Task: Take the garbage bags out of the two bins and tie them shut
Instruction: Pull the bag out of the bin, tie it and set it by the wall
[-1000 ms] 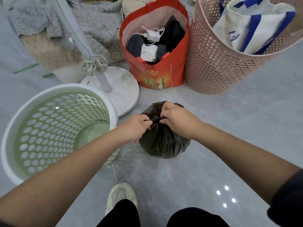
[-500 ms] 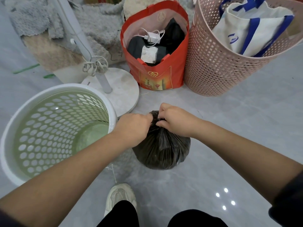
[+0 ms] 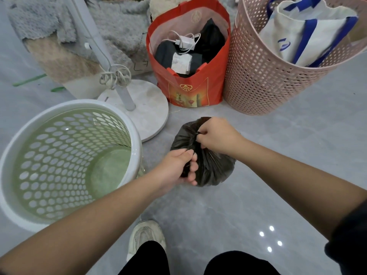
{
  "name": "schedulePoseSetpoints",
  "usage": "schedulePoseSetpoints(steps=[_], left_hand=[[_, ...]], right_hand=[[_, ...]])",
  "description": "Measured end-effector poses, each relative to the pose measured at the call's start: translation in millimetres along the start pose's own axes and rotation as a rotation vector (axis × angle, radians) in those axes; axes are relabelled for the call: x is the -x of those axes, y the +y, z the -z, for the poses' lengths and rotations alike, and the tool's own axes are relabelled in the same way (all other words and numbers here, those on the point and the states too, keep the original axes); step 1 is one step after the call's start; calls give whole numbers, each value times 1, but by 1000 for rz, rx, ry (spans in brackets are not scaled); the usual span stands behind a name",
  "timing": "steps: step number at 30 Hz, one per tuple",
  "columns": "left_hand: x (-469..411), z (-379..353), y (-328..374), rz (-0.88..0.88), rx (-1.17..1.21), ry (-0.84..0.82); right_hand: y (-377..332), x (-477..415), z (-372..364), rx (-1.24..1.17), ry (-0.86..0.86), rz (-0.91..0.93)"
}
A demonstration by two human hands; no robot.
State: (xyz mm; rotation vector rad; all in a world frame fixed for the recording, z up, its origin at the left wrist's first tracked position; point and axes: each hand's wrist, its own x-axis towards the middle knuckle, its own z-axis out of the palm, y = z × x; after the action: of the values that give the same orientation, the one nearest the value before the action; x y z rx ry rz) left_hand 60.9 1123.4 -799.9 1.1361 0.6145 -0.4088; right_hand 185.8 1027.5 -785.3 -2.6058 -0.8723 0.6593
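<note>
Left hand (image 3: 178,168), nearest, has its fingers (image 3: 192,168) closed on one gathered tail of the black bag (image 3: 212,167), drawing it taut. Right hand (image 3: 217,135) pinches the knot, apparently to cinch it. Bag rests on the floor, right of the emptied green bin (image 3: 65,161).

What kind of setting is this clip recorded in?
Probably a room in a home: glossy grey floor tiles, a fluffy grey rug, a standing fan's base and a pink laundry basket beside a red shopping bag.
</note>
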Motion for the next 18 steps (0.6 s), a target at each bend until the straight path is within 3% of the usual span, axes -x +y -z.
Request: schedulePoseSetpoints(steps=[4,8,11,14,18], left_hand=[[-3,-18,-4,13,64,62],[-3,-21,-8,35,-70,86],[-2,-20,-10,38,-130,100],[4,-9,-4,144,-252,33],[22,22,21,259,-528,-25]], right_hand=[[-14,-6,6,-285,-64,-210],[-22,-8,10,-757,-243,-531],[-28,-7,8,-1029,-364,-631],[-28,-7,8,-1004,-367,-556],[-16,-8,21,-640,-375,-274]])
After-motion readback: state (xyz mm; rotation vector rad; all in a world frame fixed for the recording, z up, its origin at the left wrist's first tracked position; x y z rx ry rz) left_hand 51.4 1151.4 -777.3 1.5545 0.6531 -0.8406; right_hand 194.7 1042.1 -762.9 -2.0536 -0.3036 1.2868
